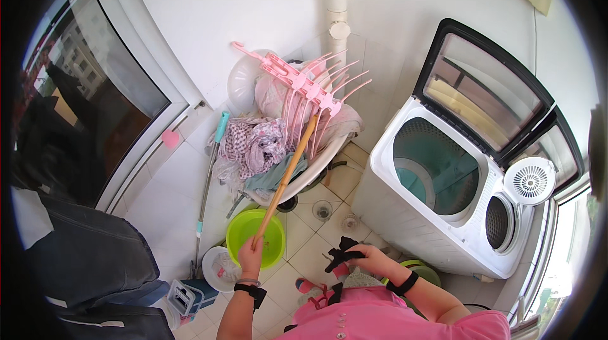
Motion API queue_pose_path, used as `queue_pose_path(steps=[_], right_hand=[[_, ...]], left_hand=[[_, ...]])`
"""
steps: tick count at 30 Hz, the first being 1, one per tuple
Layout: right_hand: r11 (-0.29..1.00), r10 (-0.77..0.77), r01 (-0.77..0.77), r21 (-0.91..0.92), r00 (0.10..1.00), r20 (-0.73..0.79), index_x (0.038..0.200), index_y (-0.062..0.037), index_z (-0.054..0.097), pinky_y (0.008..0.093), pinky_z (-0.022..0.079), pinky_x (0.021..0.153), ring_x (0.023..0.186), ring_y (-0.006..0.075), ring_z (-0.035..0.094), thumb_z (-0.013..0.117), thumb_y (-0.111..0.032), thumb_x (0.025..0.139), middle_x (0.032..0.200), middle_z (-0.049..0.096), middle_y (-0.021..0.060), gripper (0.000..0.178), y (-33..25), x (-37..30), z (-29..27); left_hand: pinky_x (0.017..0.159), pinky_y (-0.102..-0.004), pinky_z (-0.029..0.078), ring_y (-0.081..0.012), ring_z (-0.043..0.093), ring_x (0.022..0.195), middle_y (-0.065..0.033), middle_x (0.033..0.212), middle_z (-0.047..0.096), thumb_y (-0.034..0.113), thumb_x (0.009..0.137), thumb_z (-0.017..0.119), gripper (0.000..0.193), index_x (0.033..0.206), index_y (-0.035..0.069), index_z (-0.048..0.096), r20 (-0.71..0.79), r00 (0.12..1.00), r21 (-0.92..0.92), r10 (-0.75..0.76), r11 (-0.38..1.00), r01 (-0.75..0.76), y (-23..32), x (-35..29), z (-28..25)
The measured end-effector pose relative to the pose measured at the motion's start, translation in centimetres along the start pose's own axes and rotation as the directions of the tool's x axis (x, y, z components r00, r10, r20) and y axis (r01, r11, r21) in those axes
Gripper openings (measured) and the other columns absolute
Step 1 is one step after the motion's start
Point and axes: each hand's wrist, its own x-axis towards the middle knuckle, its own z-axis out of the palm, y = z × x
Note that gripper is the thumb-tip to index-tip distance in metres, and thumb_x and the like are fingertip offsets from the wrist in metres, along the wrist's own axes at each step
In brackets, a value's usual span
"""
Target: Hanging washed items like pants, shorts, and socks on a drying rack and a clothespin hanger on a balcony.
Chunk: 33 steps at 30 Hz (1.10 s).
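My left hand (250, 255) is closed round the lower end of a wooden pole (286, 178). The pole slants up and away over a heap of laundry. At its far end is a pink folding hanger (303, 85) with several arms; whether the pole hooks it or only touches it, I cannot tell. Pinched in my right hand (375, 261), close to my body, is a small black cloth item (342, 254). Under the hanger, patterned clothes (256, 144) and a grey-green cloth (269, 179) fill a white basin (326, 172).
A bright green basin (273, 258) and a small white bucket (218, 283) stand by my left hand. To the right is a twin-tub washing machine (373, 210), lids raised. A mop handle (212, 172) leans left, near the window (76, 87). Dark chairs (95, 245) are at lower left.
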Motion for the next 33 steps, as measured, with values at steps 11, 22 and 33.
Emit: queue_pose_path(steps=[11,22,33], right_hand=[[0.985,0.071,-0.068,0.16,0.997,-0.016,0.111,-0.0015,0.064,0.0222,0.046,0.074,0.083,0.0071,0.058,0.065,-0.013,0.088,0.088,0.067,-0.0004,0.026,-2.1,0.7,-0.1],[0.992,-0.039,0.007,0.13,0.969,0.243,0.106,-0.0007,0.067,0.0229,0.043,0.055,0.064,0.0083,0.056,0.056,-0.015,0.092,0.08,0.067,0.0013,0.023,-9.2,5.1,3.7],[0.914,-0.194,0.367,-0.174,0.772,0.606,0.114,0.0031,0.061,0.0235,0.047,0.061,0.073,0.0096,0.06,0.058,-0.02,0.092,0.088,0.066,0.0034,0.032,-12.4,11.9,13.7]], left_hand=[[0.066,-0.0436,0.049,-0.0367,0.063,0.079,-0.0173,0.087,0.065,0.031,0.086,0.062,0.037,0.115,0.007,0.058,0.067,0.971,0.042,0.228,0.972,-0.231,2.7,10.8,3.2],[0.097,-0.0338,0.04,-0.0193,0.052,0.115,-0.0178,0.122,0.058,0.01,0.084,0.056,0.039,0.122,0.001,0.055,0.077,0.977,-0.096,0.199,0.977,-0.191,1.8,2.8,1.2],[0.098,-0.0313,0.042,-0.0198,0.045,0.122,-0.012,0.137,0.045,0.016,0.092,0.059,0.056,0.141,0.003,0.035,0.28,0.959,-0.72,0.035,0.668,0.186,12.6,-11.8,-13.7]])
